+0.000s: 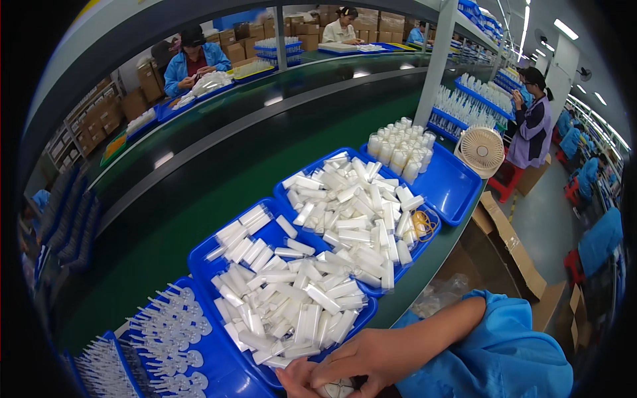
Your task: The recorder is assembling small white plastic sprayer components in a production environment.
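At the lower edge, my right hand (371, 358) curls over a white rounded object (337, 389) with lines across its end. Beside it my left hand (296, 378) grips the same object from the left; most of that hand is cut off by the frame. The object's lower part is hidden, so I cannot tell its kind. Just beyond my hands, a blue tray (199, 255) holds a loose heap of white flat tubes (292, 292) with clear ends. Behind it a second blue tray (284, 189) is piled with similar tubes (352, 192). Tan rubber bands (423, 227) lie on its right end.
Upright white tubes (401, 147) stand grouped in a blue tray (458, 192), near a round fan (481, 151). Clear stemmed plastic parts (172, 331) fill trays at lower left. A green conveyor (199, 179) runs behind. Open cardboard boxes (511, 245) sit right; co-workers sit across.
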`<action>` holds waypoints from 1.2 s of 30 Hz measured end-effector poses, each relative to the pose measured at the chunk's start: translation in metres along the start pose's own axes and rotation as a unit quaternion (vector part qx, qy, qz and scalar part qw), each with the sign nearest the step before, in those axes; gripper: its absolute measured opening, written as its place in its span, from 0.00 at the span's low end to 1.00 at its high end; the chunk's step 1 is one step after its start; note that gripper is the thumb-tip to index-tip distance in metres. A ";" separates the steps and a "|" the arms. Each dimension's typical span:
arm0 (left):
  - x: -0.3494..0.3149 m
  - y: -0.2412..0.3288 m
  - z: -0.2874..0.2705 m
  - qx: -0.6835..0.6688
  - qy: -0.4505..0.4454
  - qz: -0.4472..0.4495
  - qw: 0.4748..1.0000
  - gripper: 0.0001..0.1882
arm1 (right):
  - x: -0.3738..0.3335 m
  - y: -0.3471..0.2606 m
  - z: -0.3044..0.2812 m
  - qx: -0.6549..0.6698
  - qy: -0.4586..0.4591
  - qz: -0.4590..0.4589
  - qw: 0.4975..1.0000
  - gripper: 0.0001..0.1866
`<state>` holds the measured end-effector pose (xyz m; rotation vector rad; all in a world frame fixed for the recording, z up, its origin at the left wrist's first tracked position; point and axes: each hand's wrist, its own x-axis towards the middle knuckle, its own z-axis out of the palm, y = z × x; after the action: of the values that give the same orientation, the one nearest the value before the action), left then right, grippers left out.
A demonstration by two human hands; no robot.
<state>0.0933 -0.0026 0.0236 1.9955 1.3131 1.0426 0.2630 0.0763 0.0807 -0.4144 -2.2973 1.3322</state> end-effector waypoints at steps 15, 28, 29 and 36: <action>-0.007 -0.007 0.001 -0.079 -0.088 -0.015 0.993 0.57 | -0.012 0.015 0.015 -0.109 0.018 -0.151 0.982 0.10; -0.091 -0.007 -0.077 -0.279 -0.045 -0.152 0.947 0.29 | -0.115 0.099 -0.202 -0.476 0.593 0.085 0.643 0.19; -0.089 -0.004 -0.089 -0.173 -0.069 -0.203 0.961 0.24 | -0.138 0.114 -0.234 -0.437 0.633 0.121 0.628 0.19; -0.068 -0.009 -0.096 0.349 -0.010 -0.237 0.907 0.11 | -0.186 0.189 -0.317 -0.482 0.577 0.282 0.595 0.19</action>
<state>-0.0058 -0.0600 0.0498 1.9486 2.2370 0.3297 0.5930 0.3152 0.0099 -1.7945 -1.4041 -0.3469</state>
